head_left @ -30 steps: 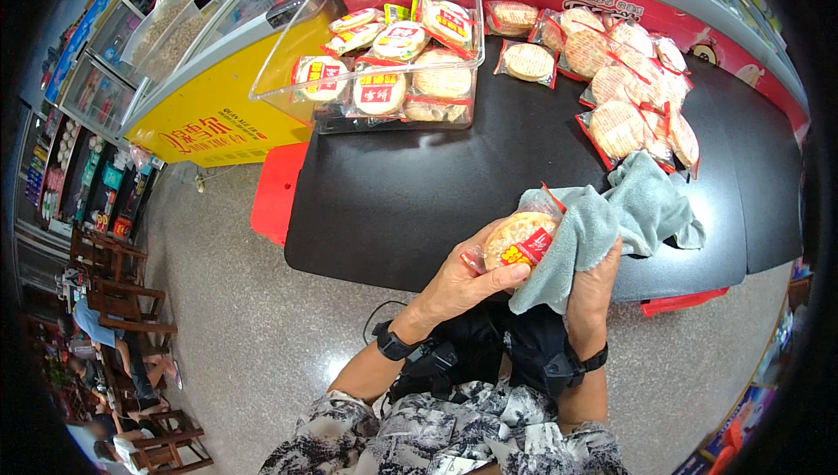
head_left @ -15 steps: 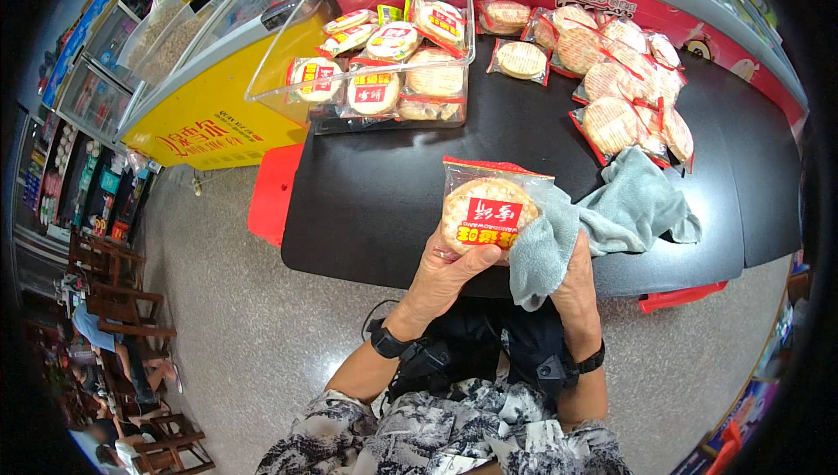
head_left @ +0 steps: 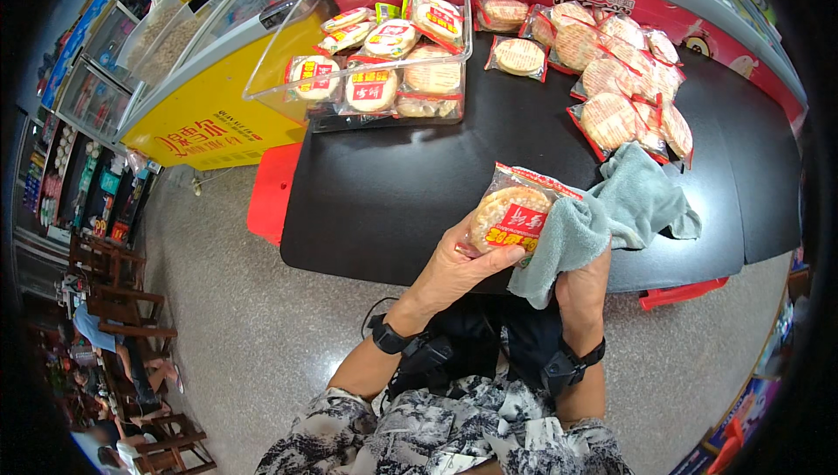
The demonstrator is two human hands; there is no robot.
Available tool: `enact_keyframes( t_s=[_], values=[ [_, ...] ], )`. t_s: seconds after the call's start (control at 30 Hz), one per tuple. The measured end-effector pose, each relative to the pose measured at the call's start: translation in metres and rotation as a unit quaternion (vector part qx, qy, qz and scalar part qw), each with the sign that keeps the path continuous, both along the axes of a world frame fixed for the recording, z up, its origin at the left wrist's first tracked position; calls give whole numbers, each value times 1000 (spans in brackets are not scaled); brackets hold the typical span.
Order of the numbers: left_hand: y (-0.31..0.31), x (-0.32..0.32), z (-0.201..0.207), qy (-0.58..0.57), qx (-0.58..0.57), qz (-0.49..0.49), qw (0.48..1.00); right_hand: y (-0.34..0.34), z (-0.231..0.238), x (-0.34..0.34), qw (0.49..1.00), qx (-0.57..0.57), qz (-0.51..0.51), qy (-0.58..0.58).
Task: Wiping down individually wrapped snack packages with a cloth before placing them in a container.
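Observation:
My left hand point(head_left: 463, 265) is closed on a packet of rice crackers point(head_left: 511, 217), thumb across its printed front and fingers behind it. The clear wrapper has red edges and a red label, and it tilts toward the right. A grey-green cloth point(head_left: 572, 244) is wrapped over the fingers of my right hand point(head_left: 587, 287), which grips it against the packet's right side. The cloth's far end point(head_left: 646, 196) lies on the black table point(head_left: 393, 204). Most of my right fingers are hidden under the cloth.
A clear plastic box point(head_left: 464, 91) with several cracker packets point(head_left: 371, 88) stands at the back left. More packets point(head_left: 611, 82) are heaped at the back right, beside a single packet point(head_left: 519, 58). Red stools point(head_left: 275, 196) show under the table edge. People sit far left.
Both hands have shifted slightly right, with the packet and cloth. The packet has turned from facing me squarely to a slant, its top edge leaning right.

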State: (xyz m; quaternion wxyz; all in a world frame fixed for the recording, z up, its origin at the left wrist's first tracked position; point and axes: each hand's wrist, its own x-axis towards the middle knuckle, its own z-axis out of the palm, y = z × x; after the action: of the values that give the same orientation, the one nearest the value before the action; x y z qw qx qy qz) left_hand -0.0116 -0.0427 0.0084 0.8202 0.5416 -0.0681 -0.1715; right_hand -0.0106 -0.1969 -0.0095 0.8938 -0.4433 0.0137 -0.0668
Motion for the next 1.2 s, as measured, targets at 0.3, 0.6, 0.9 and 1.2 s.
enact_keyframes(
  t_s=[0.3, 0.6, 0.9, 1.2],
  values=[
    [4, 6, -7, 52, -138, 120, 982, 4, 18, 3, 997, -74, -11, 17],
    [3, 5, -9, 27, -100, 132, 986, 8, 20, 3, 981, -190, 40, 23],
    [1, 4, -7, -6, -72, 109, 991, 3, 21, 1, 986, -160, 40, 28],
    [2, 3, -7, 2, -35, 96, 995, 4, 22, -1, 992, -120, 28, 37]
  ],
)
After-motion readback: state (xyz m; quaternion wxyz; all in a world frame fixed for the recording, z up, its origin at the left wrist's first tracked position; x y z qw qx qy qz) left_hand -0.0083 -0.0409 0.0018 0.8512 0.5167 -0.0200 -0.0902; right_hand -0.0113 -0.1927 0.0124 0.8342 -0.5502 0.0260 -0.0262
